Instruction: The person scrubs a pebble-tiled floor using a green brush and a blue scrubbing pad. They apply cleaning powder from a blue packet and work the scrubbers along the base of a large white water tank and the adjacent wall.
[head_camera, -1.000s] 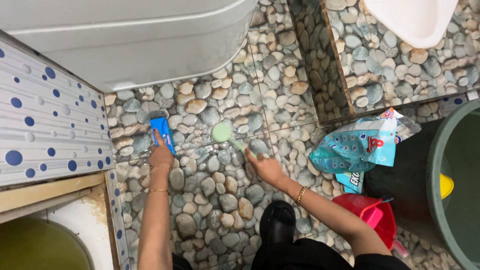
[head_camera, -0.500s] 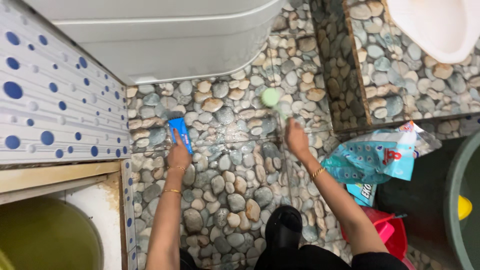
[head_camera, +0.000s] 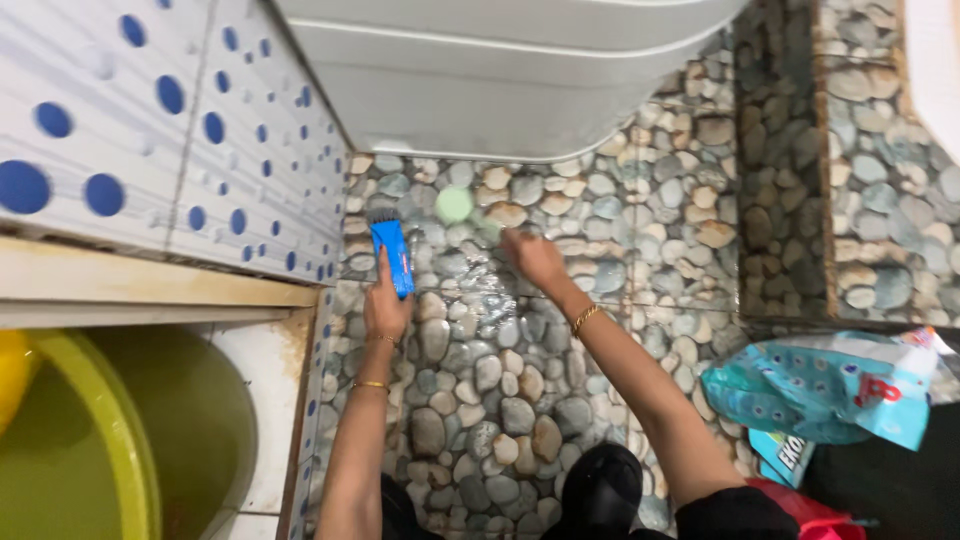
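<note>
Pebble-pattern floor (head_camera: 500, 400): grey and tan stones, wet and shiny in the middle, carrying on up the wall to the right.
White fixture (head_camera: 500, 90): large curved body overhanging the floor at the top.
Tiled wall (head_camera: 180, 150): white with blue dots, on the left, above a pale ledge.
Yellow-green tub (head_camera: 90, 450): bottom left, partly in view.
Teal plastic bag (head_camera: 810, 390): crumpled, at the right edge, well apart from both hands.
Left hand (head_camera: 385, 305): fingers closed around the handle of the blue scrub brush (head_camera: 390, 250), whose bristle end rests on the floor near the tiled wall; gold bangle at the wrist.
Right hand (head_camera: 535, 258): fingers clenched on the handle of the green round-headed tool (head_camera: 455, 204), blurred; its head lies on the floor below the white fixture, just right of the scrub brush.
</note>
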